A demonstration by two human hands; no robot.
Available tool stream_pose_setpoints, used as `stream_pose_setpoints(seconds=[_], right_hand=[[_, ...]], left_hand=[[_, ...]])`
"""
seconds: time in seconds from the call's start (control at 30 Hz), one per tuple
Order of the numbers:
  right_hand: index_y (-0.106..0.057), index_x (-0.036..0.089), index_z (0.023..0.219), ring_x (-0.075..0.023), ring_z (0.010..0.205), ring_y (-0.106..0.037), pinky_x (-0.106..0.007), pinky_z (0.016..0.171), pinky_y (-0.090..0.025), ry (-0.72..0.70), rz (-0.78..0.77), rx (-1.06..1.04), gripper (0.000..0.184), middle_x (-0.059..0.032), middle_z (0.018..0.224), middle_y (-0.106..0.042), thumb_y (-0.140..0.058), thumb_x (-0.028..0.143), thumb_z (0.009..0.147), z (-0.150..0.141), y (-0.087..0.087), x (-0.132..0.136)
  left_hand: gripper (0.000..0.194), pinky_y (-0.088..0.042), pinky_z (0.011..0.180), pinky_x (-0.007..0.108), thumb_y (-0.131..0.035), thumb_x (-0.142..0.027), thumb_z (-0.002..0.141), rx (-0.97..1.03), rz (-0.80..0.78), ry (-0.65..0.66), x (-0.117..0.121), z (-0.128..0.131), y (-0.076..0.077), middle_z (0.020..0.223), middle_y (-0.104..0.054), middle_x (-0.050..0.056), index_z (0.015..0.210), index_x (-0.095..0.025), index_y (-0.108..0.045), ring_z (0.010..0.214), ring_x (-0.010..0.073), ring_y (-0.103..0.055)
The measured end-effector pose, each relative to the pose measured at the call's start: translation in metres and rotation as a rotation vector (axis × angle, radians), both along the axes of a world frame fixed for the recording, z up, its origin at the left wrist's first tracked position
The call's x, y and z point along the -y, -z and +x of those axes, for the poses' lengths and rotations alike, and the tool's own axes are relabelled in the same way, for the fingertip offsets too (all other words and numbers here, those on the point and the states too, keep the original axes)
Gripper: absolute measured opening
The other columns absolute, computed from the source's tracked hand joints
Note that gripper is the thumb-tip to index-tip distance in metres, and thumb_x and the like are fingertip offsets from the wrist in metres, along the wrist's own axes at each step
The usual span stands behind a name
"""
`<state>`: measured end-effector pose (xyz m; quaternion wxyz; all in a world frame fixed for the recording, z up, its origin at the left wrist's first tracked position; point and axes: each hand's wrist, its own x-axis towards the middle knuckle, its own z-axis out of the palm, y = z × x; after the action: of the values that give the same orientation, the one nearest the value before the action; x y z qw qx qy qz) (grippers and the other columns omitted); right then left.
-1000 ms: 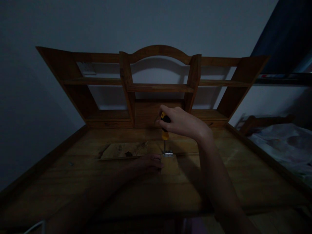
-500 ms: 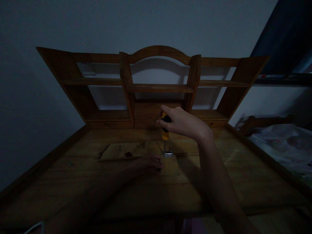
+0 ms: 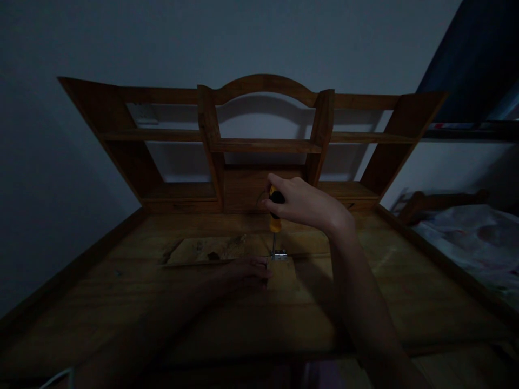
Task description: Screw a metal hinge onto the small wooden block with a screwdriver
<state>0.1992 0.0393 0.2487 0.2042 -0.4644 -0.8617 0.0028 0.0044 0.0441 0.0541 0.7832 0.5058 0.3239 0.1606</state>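
My right hand (image 3: 302, 204) is wrapped round the yellow and black handle of a screwdriver (image 3: 275, 215), which stands upright with its tip on a small metal hinge (image 3: 279, 255). The hinge sits where a small wooden block (image 3: 284, 274) meets a flat wooden board (image 3: 211, 250) on the desk. My left hand (image 3: 247, 270) lies on the desk just left of the block, fingers against its edge; the dim light hides whether they are spread or curled.
The wooden desk (image 3: 405, 281) has raised side rails and a shelf unit (image 3: 263, 140) at the back against a pale wall. A bed with light bedding (image 3: 474, 243) lies to the right. A white cable (image 3: 57, 376) shows at the bottom left.
Hardly anything has moved. My right hand has turned a little on the screwdriver handle; the left hand and block stay in place.
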Motion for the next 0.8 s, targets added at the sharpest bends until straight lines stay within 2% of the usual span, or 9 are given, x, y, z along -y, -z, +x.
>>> stream_pose_setpoints(seconds=[0.23, 0.37, 0.5, 0.8], right_hand=[[-0.053, 0.021, 0.105, -0.0222, 0.083, -0.064, -0.03, 0.068, -0.038, 0.046, 0.001, 0.018, 0.025, -0.0084, 0.091, -0.07, -0.05, 0.041, 0.091, 0.0013, -0.0001, -0.001], [-0.052, 0.021, 0.103, -0.0205, 0.078, -0.063, -0.029, 0.066, -0.038, 0.014, -0.019, -0.001, 0.026, -0.0074, 0.089, -0.068, -0.051, 0.043, 0.089, 0.0012, 0.0, -0.0001], [-0.052, 0.02, 0.099, -0.0204, 0.084, -0.063, -0.029, 0.07, -0.04, -0.02, -0.018, -0.021, 0.022, -0.0092, 0.097, -0.068, -0.052, 0.038, 0.088, -0.0009, -0.0011, 0.0012], [-0.052, 0.021, 0.102, -0.0219, 0.087, -0.065, -0.029, 0.07, -0.038, 0.011, -0.011, 0.004, 0.018, -0.0075, 0.093, -0.069, -0.05, 0.037, 0.093, -0.0026, -0.0009, -0.0002]], left_hand=[[0.037, -0.052, 0.077, 0.026, -0.082, -0.034, 0.074, 0.007, 0.011, -0.003, -0.0001, -0.0003, 0.0021, 0.104, -0.071, 0.007, 0.105, -0.017, -0.073, 0.088, 0.0185, -0.066], [0.035, -0.052, 0.078, 0.027, -0.083, -0.033, 0.073, 0.0, 0.004, -0.018, -0.0001, -0.0002, 0.0012, 0.102, -0.072, 0.008, 0.102, -0.015, -0.072, 0.089, 0.0192, -0.066], [0.033, -0.052, 0.076, 0.026, -0.082, -0.033, 0.074, 0.003, 0.02, -0.003, -0.0008, -0.0001, 0.0006, 0.102, -0.071, 0.008, 0.1, -0.015, -0.072, 0.088, 0.0185, -0.066], [0.03, -0.051, 0.073, 0.025, -0.082, -0.033, 0.074, 0.036, 0.026, -0.007, 0.0007, 0.0004, 0.0005, 0.097, -0.07, 0.008, 0.095, -0.014, -0.072, 0.084, 0.017, -0.065]])
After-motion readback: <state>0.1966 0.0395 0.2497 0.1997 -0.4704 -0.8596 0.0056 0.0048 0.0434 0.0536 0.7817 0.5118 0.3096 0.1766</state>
